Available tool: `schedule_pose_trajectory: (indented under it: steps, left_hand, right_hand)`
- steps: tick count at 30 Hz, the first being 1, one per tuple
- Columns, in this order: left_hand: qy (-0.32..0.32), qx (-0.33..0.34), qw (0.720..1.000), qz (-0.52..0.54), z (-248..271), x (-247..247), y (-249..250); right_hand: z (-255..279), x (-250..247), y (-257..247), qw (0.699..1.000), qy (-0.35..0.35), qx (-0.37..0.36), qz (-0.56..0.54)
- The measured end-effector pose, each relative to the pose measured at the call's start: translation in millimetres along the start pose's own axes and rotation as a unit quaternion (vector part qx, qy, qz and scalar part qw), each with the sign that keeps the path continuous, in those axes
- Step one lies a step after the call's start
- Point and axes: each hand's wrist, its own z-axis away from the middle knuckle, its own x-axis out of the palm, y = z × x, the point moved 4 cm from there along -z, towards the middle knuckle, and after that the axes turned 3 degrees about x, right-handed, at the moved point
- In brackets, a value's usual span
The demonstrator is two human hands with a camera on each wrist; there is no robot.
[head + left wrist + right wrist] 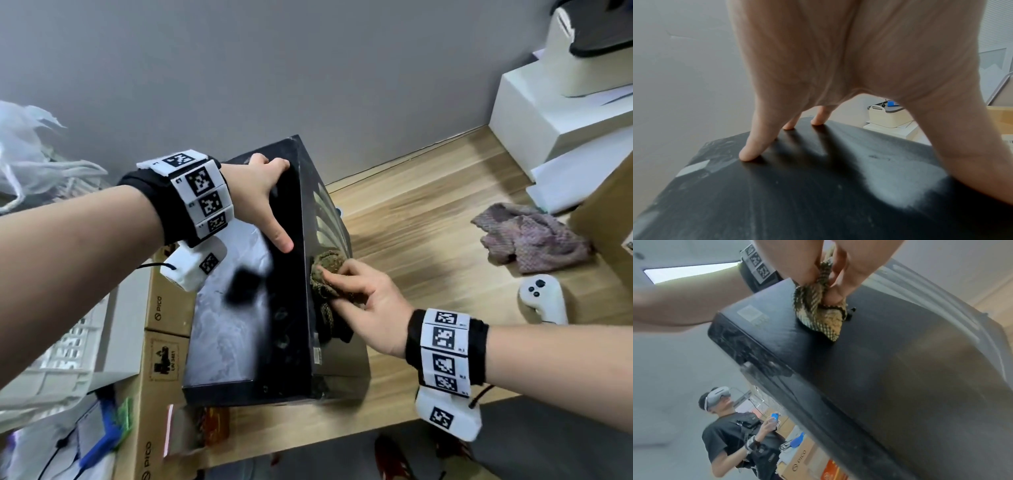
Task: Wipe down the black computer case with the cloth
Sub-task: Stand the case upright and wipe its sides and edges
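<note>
The black computer case [246, 329] stands upright on the wooden table; its top shows pale dusty smears. My left hand [263, 198] rests on the far end of the top with fingers spread and straight, fingertips [748, 155] pressing the black top panel [818, 186]. My right hand [363, 294] grips a crumpled olive-brown cloth [325, 274] and presses it against the case's right side near the top edge. In the right wrist view the fingers [836, 293] are curled round the cloth [822, 316] on the dark side panel [890, 361].
A purple-grey rag [534, 236] and a white controller [543, 301] lie on the table [428, 219] to the right. White boxes [548, 113] stand at the back right, cardboard boxes [161, 363] at the left. Another person with a headset [735, 426] stands nearby.
</note>
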Motion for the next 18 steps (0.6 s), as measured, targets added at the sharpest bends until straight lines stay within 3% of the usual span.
schedule_pose_trajectory:
  steps: [2,7,13,16,18]
  left_hand:
    - [0.002,-0.003,1.000,0.000,-0.6,-0.2,-1.7]
    - [-0.001,0.000,1.000,0.005,0.7,4.1,-0.6]
    - [-0.004,0.000,1.000,0.020,0.2,4.9,-1.0]
    - [-0.009,0.004,1.000,0.026,-1.0,5.9,-1.1]
    - [-0.009,0.007,1.000,0.026,-2.0,6.1,-1.3]
  right_hand:
    - [-15.5,0.5,6.3,0.999,0.009,-0.022,0.024]
    - [-63.0,-5.3,20.8,0.997,0.045,0.051,0.048]
    - [33.7,2.2,-17.4,0.995,-0.047,-0.078,0.026]
    - [33.5,0.2,-20.0,0.990,-0.079,-0.115,0.027]
    - [11.7,0.4,-22.4,0.989,-0.065,-0.126,0.037]
